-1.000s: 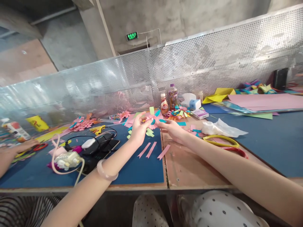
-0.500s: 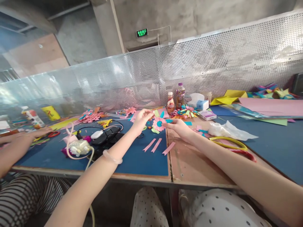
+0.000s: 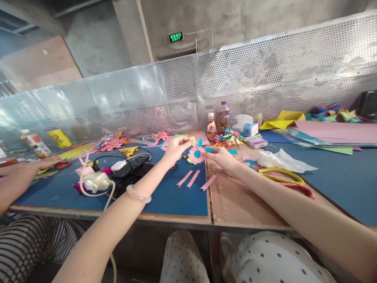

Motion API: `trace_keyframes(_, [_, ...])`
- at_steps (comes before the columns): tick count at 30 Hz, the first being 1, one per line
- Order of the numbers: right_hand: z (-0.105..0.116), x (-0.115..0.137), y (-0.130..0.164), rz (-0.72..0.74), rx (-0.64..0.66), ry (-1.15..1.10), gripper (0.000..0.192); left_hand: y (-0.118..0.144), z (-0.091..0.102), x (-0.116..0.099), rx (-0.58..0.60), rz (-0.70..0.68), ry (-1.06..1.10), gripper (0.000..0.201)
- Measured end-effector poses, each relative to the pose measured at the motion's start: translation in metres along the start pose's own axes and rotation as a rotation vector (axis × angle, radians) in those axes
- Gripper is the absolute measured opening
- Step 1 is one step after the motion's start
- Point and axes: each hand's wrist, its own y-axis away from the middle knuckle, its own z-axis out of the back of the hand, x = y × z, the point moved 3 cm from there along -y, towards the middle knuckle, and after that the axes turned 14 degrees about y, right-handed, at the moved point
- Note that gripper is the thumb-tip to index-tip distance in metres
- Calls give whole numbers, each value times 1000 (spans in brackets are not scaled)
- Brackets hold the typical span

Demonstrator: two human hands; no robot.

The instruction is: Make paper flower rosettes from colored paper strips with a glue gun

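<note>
Right hand (image 3: 221, 156) pinches paper flower (image 3: 196, 154) by its edge, held just above table (image 3: 235, 204). Left hand (image 3: 176, 147), fingers curled, tips at flower's upper petals. Three pink strips (image 3: 193, 179) lie just below both hands. Scissors (image 3: 284, 179) well right of right hand.

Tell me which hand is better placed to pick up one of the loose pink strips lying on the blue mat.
Probably the left hand. It pinches only a petal tip of the paper flower, while the right hand supports the flower. The pink strips lie just below both hands, mostly on the left hand's side.
</note>
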Motion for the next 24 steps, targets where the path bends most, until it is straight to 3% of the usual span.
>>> trace_keyframes(24, [0, -1, -3, 33, 35, -63, 34, 1, -1, 0, -42, -14, 2, 21])
